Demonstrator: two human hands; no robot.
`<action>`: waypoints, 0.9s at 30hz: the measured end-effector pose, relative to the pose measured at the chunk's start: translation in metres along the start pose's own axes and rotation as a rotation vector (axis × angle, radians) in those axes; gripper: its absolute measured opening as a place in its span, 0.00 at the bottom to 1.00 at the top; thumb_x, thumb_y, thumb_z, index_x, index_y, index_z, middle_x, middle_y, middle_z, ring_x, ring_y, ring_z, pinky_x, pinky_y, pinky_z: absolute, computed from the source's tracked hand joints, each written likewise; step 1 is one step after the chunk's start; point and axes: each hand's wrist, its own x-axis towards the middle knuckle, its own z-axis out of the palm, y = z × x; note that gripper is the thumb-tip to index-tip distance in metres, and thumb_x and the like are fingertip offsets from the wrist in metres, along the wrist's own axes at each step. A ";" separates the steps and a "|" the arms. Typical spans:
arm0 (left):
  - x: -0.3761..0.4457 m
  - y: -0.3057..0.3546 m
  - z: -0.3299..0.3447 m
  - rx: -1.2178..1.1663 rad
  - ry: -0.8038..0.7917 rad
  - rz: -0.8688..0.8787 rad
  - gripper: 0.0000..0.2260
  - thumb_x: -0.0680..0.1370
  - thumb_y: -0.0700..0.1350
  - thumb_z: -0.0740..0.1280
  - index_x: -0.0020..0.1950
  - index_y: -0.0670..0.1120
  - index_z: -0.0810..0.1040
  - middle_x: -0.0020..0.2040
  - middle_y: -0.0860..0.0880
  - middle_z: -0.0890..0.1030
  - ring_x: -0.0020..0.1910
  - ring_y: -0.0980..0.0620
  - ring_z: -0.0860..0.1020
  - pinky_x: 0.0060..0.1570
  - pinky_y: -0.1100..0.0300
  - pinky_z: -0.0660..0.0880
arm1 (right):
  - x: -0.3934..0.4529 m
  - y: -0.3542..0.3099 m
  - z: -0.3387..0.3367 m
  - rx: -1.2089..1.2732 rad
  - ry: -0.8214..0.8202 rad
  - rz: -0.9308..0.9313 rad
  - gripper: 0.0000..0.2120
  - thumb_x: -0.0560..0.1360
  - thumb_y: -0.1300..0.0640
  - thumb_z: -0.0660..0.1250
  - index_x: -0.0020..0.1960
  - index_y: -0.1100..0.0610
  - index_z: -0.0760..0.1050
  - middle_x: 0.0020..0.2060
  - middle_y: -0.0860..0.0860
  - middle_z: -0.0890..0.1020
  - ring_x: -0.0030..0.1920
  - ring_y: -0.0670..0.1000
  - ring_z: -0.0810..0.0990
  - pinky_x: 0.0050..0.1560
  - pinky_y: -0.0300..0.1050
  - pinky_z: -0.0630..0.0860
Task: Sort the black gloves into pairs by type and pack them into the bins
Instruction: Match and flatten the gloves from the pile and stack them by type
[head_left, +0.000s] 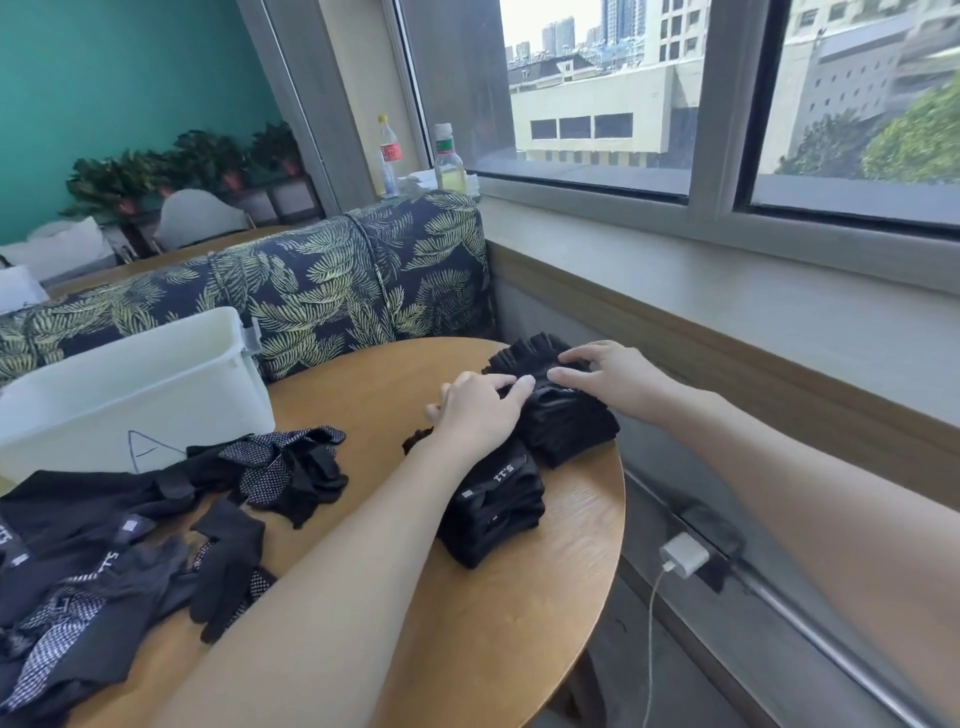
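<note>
Loose gloves (104, 561) are seen heaped at the near left of the round table (519, 623), unsorted: some dotted on the palm, some with a labelled cuff strap, all tangled together. A second small clump of dotted gloves (291, 467) lies just beyond, close against the white bin (156, 384) at the far left. The inside of the bin is not shown from this angle, so whether anything has been packed cannot be told.

Toward the right of the table two neat stacks have been built. The nearer stack (493, 514) is made of strap-cuffed gloves; touching it on the far side, a taller stack of knit gloves (566, 421) is in hand. Sorting is judged to be partly done, perhaps half: two types are stacked, the left heap is left to sort, and packing into the bin is not yet seen.

The left hand (478, 410) is laid flat on the near-left edge of the knit stack, fingers straight and close together, pressing down. The right hand (602, 374) is set on the far top of the same stack, fingers slightly spread and gently bent, tips touching the fabric. Nothing is gripped by either hand; the stack appears to be squared and flattened.
</note>
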 end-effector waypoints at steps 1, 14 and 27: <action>-0.001 0.000 0.000 0.001 -0.011 -0.006 0.20 0.80 0.67 0.58 0.67 0.63 0.79 0.72 0.50 0.75 0.73 0.42 0.66 0.67 0.44 0.59 | -0.001 0.000 0.001 0.006 -0.001 0.013 0.24 0.75 0.34 0.68 0.67 0.45 0.79 0.69 0.47 0.75 0.71 0.54 0.70 0.72 0.50 0.67; -0.112 -0.050 -0.055 -0.231 0.377 0.174 0.12 0.83 0.54 0.63 0.63 0.56 0.82 0.70 0.52 0.77 0.72 0.54 0.69 0.72 0.48 0.60 | -0.090 -0.106 0.022 0.007 0.355 -0.374 0.12 0.81 0.46 0.65 0.54 0.50 0.84 0.60 0.45 0.80 0.66 0.51 0.69 0.69 0.52 0.67; -0.302 -0.251 -0.127 -0.343 0.526 -0.098 0.09 0.81 0.46 0.69 0.60 0.53 0.83 0.51 0.60 0.83 0.51 0.67 0.77 0.53 0.72 0.71 | -0.188 -0.214 0.226 0.054 -0.054 -0.471 0.09 0.81 0.50 0.66 0.53 0.52 0.83 0.49 0.44 0.80 0.56 0.49 0.74 0.52 0.36 0.66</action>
